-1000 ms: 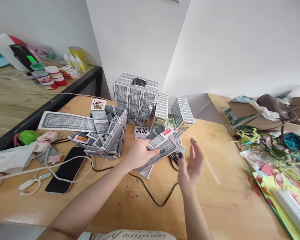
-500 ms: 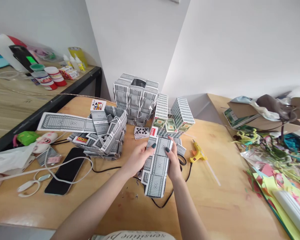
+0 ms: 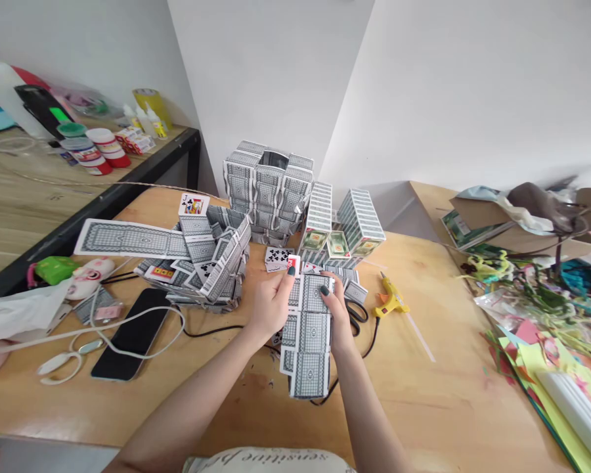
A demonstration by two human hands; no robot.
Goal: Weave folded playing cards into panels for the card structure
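There, left of the yellow glue gun (image 3: 391,300), the left hand (image 3: 270,305) and right hand (image 3: 341,318) grip the playing-card panel (image 3: 312,338) from either side, and it looks light, slick-faced and weak at the seams, best held by its long edges.

A craft workspace; a glue gun (image 3: 393,302), coloured paper (image 3: 530,360) and joined playing cards (image 3: 311,335) show it.

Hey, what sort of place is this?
Likely a craft workspace: you're holding a playing-card piece, with a yellow glue gun on the table and coloured paper scraps to the right.
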